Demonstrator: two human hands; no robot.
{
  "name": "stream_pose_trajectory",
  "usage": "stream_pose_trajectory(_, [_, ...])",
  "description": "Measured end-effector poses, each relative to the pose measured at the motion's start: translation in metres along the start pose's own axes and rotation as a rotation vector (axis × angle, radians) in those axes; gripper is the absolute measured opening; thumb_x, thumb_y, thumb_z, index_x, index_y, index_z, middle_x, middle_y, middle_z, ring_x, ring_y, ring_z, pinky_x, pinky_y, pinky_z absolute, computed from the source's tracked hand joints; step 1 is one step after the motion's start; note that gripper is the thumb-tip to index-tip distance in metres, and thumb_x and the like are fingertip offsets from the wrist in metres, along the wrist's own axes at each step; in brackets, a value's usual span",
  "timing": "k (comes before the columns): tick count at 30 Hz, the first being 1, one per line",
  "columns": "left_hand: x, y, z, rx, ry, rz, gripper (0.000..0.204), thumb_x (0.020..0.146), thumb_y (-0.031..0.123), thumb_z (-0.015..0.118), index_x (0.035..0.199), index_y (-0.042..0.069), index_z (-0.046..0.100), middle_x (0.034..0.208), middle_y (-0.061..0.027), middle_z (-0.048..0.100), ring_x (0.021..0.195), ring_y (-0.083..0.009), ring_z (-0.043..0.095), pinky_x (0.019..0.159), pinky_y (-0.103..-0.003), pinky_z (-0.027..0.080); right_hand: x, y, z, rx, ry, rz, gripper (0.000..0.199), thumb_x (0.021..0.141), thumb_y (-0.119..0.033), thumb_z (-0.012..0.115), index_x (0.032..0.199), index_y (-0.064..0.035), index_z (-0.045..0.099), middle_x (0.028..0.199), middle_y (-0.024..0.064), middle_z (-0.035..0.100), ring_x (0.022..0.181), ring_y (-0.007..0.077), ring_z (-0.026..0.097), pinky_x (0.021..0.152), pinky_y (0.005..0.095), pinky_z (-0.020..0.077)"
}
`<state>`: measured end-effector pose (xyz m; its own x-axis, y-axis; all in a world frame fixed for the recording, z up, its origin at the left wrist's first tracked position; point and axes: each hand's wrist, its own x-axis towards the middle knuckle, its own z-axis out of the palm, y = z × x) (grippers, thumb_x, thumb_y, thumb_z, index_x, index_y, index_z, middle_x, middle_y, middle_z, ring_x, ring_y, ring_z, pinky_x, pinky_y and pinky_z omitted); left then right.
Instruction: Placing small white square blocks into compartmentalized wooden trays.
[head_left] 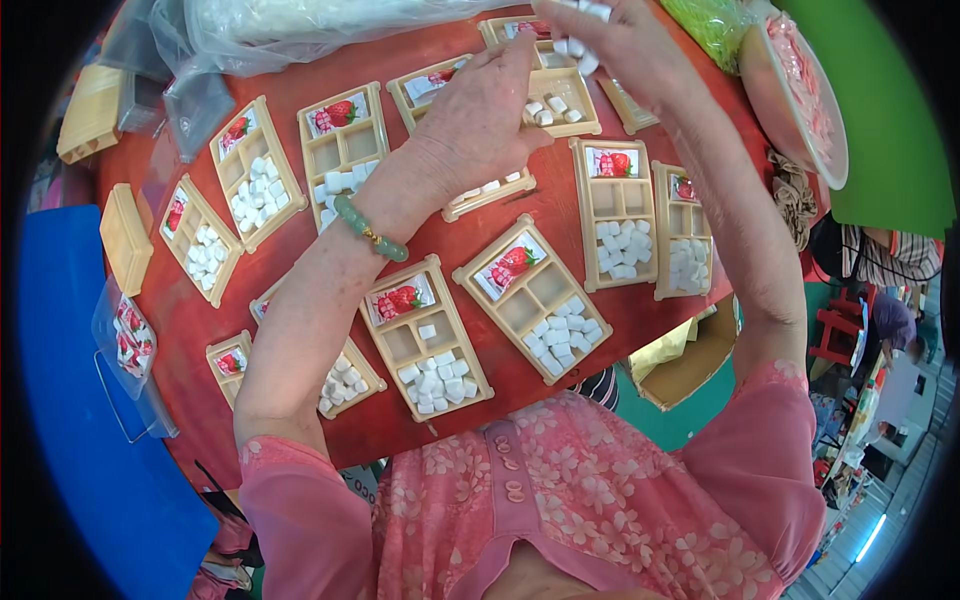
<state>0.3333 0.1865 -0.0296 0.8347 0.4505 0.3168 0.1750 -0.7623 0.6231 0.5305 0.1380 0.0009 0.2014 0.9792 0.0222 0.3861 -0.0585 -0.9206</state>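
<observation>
My right hand [632, 48] is closed around several small white marshmallow-like pieces [577, 52], above a cream compartment tray [562, 82]. A few white pieces [552, 108] lie in that tray's near compartment. My left hand [485, 125], a green bead bracelet on its wrist, has thumb and fingers apart at the tray's left side, with nothing seen in it. It covers parts of the trays below. Nearer to me, one tray [440, 300] holds a strawberry-printed packet [403, 299] and a heap of white pieces [437, 383]. Another tray [528, 283] is filled likewise.
More filled trays [613, 213] stand on the red table [170, 335]. Clear plastic bags [270, 38] lie at the far left. Stacked trays [126, 238] and a container of packets [132, 340] are left. A large bowl [795, 90] stands far right, a cardboard box [692, 372] below the edge.
</observation>
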Motion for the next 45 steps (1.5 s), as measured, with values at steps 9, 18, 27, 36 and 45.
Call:
stream_pose_trajectory(9, [-0.004,-0.008,0.004,-0.002,0.042,-0.054,0.092,0.079,0.014,0.083,0.152,0.004,0.027,0.125,-0.0269,0.065,0.111,-0.0451,0.065,0.093,-0.052,0.053,-0.022,0.016,0.038,0.146,0.116,-0.091,0.024,0.105,-0.025,0.061,0.114,-0.004,0.068,0.085,-0.0009,0.067,0.068,0.0057,0.059,0.058,0.0223,0.0481])
stream_pose_trajectory(18, [0.011,0.011,-0.01,-0.149,-0.11,-0.157,0.073,0.088,0.018,0.075,0.146,-0.01,0.04,0.13,-0.0312,0.06,0.126,-0.0469,0.055,0.108,-0.048,0.045,-0.023,0.04,0.033,0.047,0.29,-0.131,0.031,0.105,-0.035,0.061,0.11,-0.0058,0.067,0.083,0.0003,0.064,0.072,0.0063,0.058,0.061,0.0221,0.0468])
stream_pose_trajectory(27, [0.0,-0.011,0.002,0.001,0.02,0.057,0.075,0.076,0.017,0.083,0.14,-0.004,0.05,0.133,-0.0257,0.062,0.128,-0.0393,0.057,0.109,-0.048,0.046,-0.022,0.015,0.023,0.517,0.338,0.195,0.024,0.105,-0.034,0.061,0.099,-0.0106,0.063,0.083,-0.0003,0.063,0.072,0.0083,0.058,0.062,0.0232,0.0466])
stream_pose_trajectory(36, [-0.004,-0.019,0.004,0.073,0.022,0.09,0.065,0.08,0.021,0.08,0.136,-0.003,0.058,0.137,-0.0231,0.061,0.132,-0.038,0.055,0.113,-0.046,0.043,-0.034,0.04,-0.033,0.171,0.37,0.165,0.021,0.104,-0.027,0.062,0.097,-0.0071,0.064,0.075,0.0031,0.061,0.066,0.0119,0.058,0.06,0.0253,0.0464])
stream_pose_trajectory(45, [-0.004,-0.004,-0.01,0.046,0.072,0.115,0.047,0.08,0.02,0.081,0.119,-0.002,0.067,0.121,-0.0193,0.066,0.12,-0.0357,0.06,0.097,-0.045,0.054,-0.046,0.067,-0.045,-0.465,0.214,0.088,0.034,0.097,-0.029,0.069,0.117,-0.0005,0.067,0.088,0.0051,0.067,0.079,0.0144,0.063,0.076,0.0301,0.0512])
